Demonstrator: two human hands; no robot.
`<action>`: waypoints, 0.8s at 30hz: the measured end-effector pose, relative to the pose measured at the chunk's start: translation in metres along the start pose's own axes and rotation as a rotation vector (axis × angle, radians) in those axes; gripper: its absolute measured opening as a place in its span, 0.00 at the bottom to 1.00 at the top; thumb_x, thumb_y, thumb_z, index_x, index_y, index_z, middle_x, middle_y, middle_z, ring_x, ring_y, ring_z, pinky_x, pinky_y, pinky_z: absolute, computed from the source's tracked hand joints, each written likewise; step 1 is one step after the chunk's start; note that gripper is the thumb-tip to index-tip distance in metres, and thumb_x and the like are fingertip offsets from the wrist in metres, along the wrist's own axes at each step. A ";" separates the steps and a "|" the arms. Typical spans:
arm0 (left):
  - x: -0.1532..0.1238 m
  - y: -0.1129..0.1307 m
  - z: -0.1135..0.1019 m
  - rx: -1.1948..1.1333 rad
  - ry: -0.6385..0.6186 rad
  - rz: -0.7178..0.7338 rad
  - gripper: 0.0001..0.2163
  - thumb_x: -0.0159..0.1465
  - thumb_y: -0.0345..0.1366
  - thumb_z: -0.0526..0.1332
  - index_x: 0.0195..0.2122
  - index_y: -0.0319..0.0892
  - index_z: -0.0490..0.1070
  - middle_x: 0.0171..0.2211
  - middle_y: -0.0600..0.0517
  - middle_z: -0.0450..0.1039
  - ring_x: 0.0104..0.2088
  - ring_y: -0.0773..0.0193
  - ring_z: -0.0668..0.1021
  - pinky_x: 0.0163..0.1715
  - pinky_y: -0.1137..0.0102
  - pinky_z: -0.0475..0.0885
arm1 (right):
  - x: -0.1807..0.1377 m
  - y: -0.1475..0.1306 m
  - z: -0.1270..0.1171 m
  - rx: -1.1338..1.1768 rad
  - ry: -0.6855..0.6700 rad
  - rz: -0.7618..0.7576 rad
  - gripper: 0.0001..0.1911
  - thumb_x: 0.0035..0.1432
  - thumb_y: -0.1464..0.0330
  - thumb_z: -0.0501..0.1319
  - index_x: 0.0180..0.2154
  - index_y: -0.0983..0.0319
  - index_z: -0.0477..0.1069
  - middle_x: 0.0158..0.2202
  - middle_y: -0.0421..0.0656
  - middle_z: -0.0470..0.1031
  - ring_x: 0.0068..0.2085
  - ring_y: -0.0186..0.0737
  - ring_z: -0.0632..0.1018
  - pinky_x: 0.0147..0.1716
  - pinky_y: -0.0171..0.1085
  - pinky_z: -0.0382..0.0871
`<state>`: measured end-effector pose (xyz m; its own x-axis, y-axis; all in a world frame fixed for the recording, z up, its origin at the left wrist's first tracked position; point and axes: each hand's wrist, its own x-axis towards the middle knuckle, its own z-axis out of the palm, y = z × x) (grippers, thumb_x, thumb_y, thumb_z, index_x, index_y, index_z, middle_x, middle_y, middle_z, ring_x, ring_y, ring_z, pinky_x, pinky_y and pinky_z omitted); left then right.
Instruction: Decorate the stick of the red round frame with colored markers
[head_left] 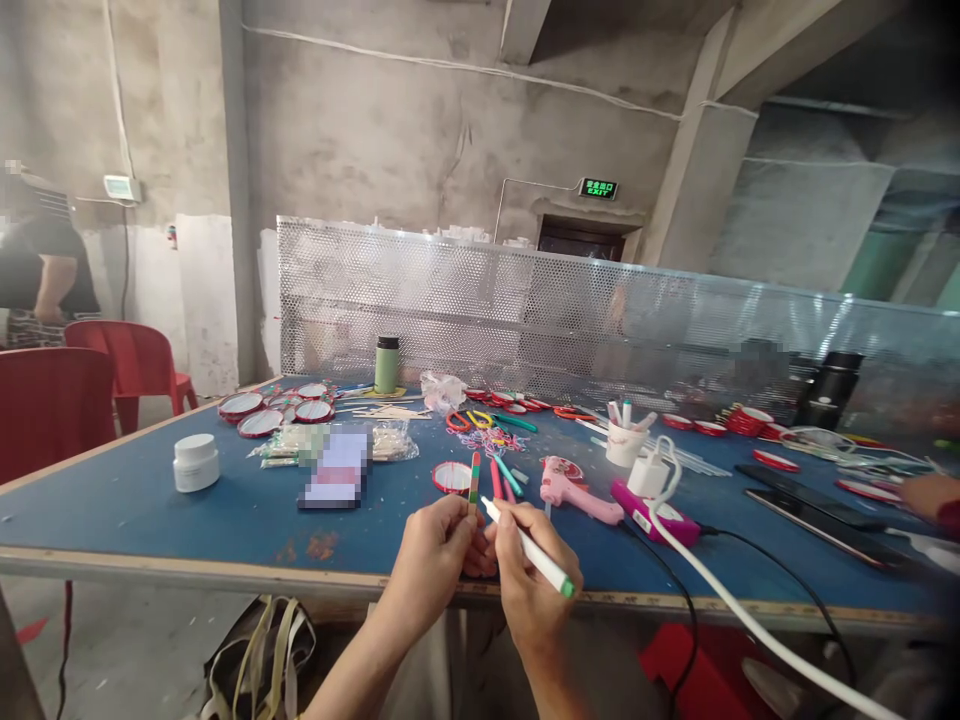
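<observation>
Jar point(196, 463), squat, round and glossy white, stands well to the left of the left grip on the smooth blue surface point(150, 520). Beyond it, farther from both grips, red-rimmed discs point(261, 424) with pale round faces lie in a loose heap. Crinkly clear packets point(394, 440) come next, beside a thin rectangular slab point(336, 468) whose face is blurred out. A green cylindrical bottle point(387, 367) with a black lid rises past the left grip. That left grip point(435, 545) is closed, fingers pinched around a slim, flat stick point(474, 478), upright and banded in red and green. The right grip point(531, 590) is closed around a smooth white marker point(534, 552) with a green end, its tip near the stick; whether they touch, I cannot tell. Just past the right grip, on its right, lies a pink glue gun point(574, 497) with a rounded body, then a white cup point(626, 442) of pens. Farther right sit a shiny magenta block point(660, 515) and, well apart, flat dark phones point(825, 527)
</observation>
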<state>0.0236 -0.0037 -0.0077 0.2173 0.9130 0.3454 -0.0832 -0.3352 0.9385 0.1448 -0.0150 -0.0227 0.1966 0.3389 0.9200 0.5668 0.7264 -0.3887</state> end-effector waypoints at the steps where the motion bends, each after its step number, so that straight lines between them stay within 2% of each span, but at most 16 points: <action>1: -0.001 0.000 0.000 0.029 0.008 0.017 0.11 0.62 0.42 0.57 0.28 0.41 0.67 0.21 0.53 0.73 0.21 0.64 0.77 0.24 0.73 0.73 | 0.000 0.000 0.000 -0.003 -0.004 -0.008 0.08 0.65 0.70 0.58 0.38 0.62 0.76 0.29 0.42 0.80 0.27 0.35 0.80 0.29 0.32 0.74; 9: -0.004 0.001 0.000 0.194 0.020 0.104 0.13 0.65 0.41 0.55 0.27 0.41 0.67 0.21 0.54 0.69 0.22 0.66 0.73 0.24 0.76 0.67 | 0.003 -0.002 0.001 -0.002 -0.001 -0.046 0.08 0.65 0.73 0.57 0.38 0.62 0.75 0.27 0.39 0.79 0.27 0.33 0.79 0.31 0.30 0.73; 18: -0.001 -0.006 -0.001 0.270 0.032 0.096 0.13 0.66 0.42 0.53 0.27 0.41 0.67 0.22 0.55 0.66 0.24 0.66 0.71 0.24 0.76 0.63 | 0.004 -0.003 0.002 -0.014 -0.010 -0.072 0.07 0.65 0.73 0.58 0.38 0.62 0.75 0.28 0.40 0.80 0.28 0.34 0.81 0.31 0.31 0.74; 24: -0.002 -0.005 -0.001 0.268 0.033 0.098 0.14 0.65 0.42 0.54 0.25 0.41 0.63 0.21 0.55 0.64 0.24 0.67 0.69 0.24 0.76 0.62 | 0.005 -0.001 0.002 -0.036 -0.010 -0.074 0.07 0.65 0.72 0.58 0.38 0.62 0.75 0.28 0.40 0.80 0.28 0.34 0.81 0.31 0.30 0.74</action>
<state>0.0230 -0.0032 -0.0134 0.1889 0.8786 0.4387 0.1589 -0.4682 0.8692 0.1435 -0.0126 -0.0179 0.1451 0.2914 0.9455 0.6077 0.7279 -0.3176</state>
